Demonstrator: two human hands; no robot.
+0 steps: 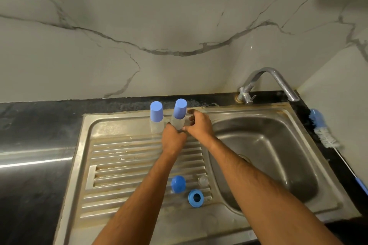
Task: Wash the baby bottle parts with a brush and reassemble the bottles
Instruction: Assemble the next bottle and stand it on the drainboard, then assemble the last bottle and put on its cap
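**Both hands on the second bottle at the back of the drainboard**

Low in the frame, on the ribbed steel drainboard point(123, 165), loose parts wait: a blue threaded collar ring point(196, 197) lying hole-up, a blue dome cap point(178, 184) just above it, and a small clear teat point(203, 180) to its right, likely parked here for the last bottle. Up the middle, the left hand point(172, 139) curls its fingers around the base of a clear plastic bottle with a tall blue cap point(179, 117), pinning it upright, while the right hand point(199, 124) wraps its side, fingers bent round it, probably seating it. Just left stands a matching capped bottle point(157, 117), apart from the hands. At far right, the blue-handled bottle brush point(322, 129) rests on the black counter edge beside the empty steel basin point(264, 157), under the curved tap point(276, 83).
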